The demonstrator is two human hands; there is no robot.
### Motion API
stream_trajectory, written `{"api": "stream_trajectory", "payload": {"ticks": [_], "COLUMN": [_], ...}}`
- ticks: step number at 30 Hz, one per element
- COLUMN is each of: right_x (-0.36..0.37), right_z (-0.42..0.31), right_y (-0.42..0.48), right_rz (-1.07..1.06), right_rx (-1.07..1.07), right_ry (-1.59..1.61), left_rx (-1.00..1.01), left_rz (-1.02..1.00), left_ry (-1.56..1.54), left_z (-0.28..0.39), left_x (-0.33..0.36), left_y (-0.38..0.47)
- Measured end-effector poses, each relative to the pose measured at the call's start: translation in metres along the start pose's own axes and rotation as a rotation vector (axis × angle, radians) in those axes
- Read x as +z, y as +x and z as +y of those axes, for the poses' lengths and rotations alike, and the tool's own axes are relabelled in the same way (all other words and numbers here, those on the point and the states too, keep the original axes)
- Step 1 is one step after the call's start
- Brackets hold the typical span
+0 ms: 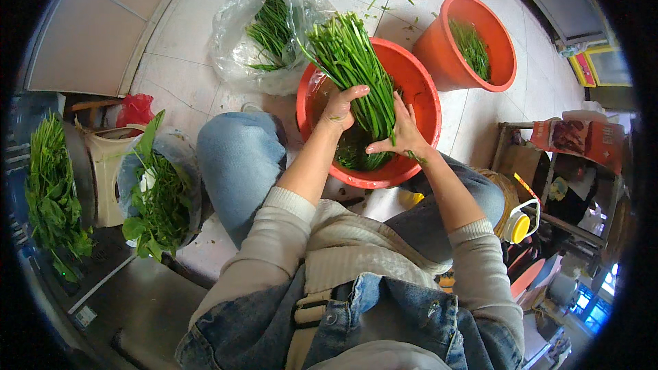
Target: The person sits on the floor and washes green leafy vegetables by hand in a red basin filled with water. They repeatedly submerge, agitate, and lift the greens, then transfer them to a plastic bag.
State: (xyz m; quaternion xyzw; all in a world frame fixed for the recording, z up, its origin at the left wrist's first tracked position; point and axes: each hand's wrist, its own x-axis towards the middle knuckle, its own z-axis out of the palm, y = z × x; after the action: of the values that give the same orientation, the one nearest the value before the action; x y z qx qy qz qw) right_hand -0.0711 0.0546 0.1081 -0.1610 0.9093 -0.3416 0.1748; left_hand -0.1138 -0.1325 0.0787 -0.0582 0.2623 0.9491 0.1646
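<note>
A thick bunch of green garlic chives is held slanting over a red plastic basin, pale stem ends pointing away from me. My left hand grips its left side, thumb laid across the stalks. Around the lower right side curves my right hand, fingers against the leaves and thumb spread to the left. Bits of leaf stick to both wet hands. Below them, more greens lie in the bottom of the basin, partly hidden by the hands and the bunch.
A clear plastic bag with chives lies beyond the basin. An orange-red bucket at far right holds cut greens. At left stands a lined bin of leafy scraps. A yellow-capped jug sits by my right knee.
</note>
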Motion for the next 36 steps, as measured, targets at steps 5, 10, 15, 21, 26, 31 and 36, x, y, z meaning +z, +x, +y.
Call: {"api": "stream_trajectory", "payload": {"ticks": [5, 10, 15, 21, 26, 31, 36], "right_x": [0.004, 0.007, 0.01, 0.005, -0.02, -0.044, -0.049], "right_z": [-0.007, -0.013, -0.016, 0.008, 0.037, 0.04, 0.036], "right_y": [0.011, 0.012, 0.005, 0.014, 0.02, 0.013, -0.01], "right_rz": [0.214, 0.384, 0.372, 0.305, 0.288, 0.33, 0.239], "right_rx": [-0.045, -0.027, 0.107, 0.2, 0.066, -0.01, 0.138], "right_ry": [-0.275, -0.054, 0.12, 0.16, 0.334, 0.203, 0.186], "left_rx": [0.027, 0.039, -0.035, -0.148, -0.258, -0.428, -0.702], "left_rz": [0.092, 0.034, 0.08, 0.104, -0.193, 0.332, 0.497], "left_ry": [-0.125, -0.253, -0.392, -0.361, 0.71, 1.716, 1.751], "left_z": [-0.015, -0.025, -0.041, -0.037, -0.003, -0.059, -0.114], "left_x": [0.013, 0.026, 0.027, 0.022, -0.024, -0.063, -0.076], "left_y": [0.002, -0.003, -0.004, 0.006, 0.015, 0.035, 0.055]}}
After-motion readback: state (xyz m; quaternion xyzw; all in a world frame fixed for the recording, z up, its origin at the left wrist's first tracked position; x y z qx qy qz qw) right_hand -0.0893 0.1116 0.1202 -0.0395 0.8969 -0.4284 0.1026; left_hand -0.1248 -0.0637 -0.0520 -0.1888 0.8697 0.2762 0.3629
